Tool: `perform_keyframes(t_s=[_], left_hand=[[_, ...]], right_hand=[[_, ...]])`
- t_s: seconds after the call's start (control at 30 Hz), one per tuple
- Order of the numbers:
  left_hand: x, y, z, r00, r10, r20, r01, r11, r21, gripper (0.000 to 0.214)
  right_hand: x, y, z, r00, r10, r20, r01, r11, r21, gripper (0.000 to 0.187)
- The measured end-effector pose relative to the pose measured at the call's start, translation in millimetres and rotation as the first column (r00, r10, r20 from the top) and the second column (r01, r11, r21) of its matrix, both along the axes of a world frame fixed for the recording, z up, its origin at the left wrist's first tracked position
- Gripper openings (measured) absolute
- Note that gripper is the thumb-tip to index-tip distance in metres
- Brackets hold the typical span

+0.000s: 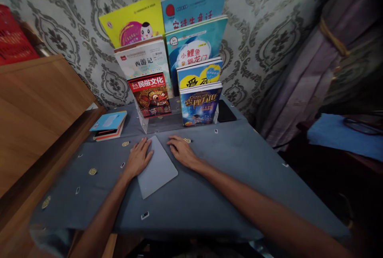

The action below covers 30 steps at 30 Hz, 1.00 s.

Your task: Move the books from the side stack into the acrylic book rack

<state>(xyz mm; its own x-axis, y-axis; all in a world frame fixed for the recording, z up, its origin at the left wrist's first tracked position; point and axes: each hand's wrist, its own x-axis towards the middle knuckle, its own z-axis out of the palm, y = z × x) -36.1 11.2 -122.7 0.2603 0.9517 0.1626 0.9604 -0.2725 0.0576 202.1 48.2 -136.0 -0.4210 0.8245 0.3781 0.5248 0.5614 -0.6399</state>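
A thin light-grey rectangular panel [158,170], perhaps a book cover or board, lies tilted on the cloth-covered table [236,178]. My left hand [139,158] rests flat on its left edge, fingers stretched out. Just beyond its right edge, my right hand [182,150] lies on the cloth with the fingers loosely spread and nothing in them. Behind both hands stands a clear book rack [143,124] with several upright books. The front ones are a red book with a mask [152,96] on the left and a dark blue book [200,106] on the right.
A small stack of books [109,125] lies at the left back. Behind the rack's right end is a dark flat object [226,111]. A wooden cabinet [38,110] borders the left side. At the right are a curtain [314,78] and a blue cloth [344,136] with glasses.
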Motion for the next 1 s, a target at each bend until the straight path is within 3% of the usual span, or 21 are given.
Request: perform_keyframes(t_s=[0.23, 0.47, 0.57, 0.83, 1.0], left_hand=[[39, 12, 3.9, 0.978, -0.189, 0.085, 0.194, 0.980, -0.051, 0.054], [60, 23, -4.5, 0.912, -0.316, 0.263, 0.320, 0.947, 0.028, 0.049], [55, 21, -1.0, 0.923, -0.264, 0.281, 0.254, 0.965, 0.072, 0.043], [27, 12, 19.9, 0.994, 0.013, 0.107, -0.016, 1.000, 0.025, 0.038], [24, 13, 18.7, 0.992, 0.016, 0.126, -0.021, 0.999, 0.041, 0.036]], right_hand=[[5, 4, -3.5, 0.999, -0.034, -0.018, 0.035, 0.999, 0.025, 0.033], [18, 0, 0.4, 0.994, -0.046, 0.101, 0.042, 0.998, 0.047, 0.037], [19, -4, 4.4, 0.981, -0.054, 0.185, 0.048, 0.998, 0.039, 0.035], [21, -10, 9.8, 0.970, -0.063, 0.233, 0.053, 0.997, 0.051, 0.035], [27, -8, 12.8, 0.957, -0.088, 0.276, 0.072, 0.995, 0.068, 0.034]])
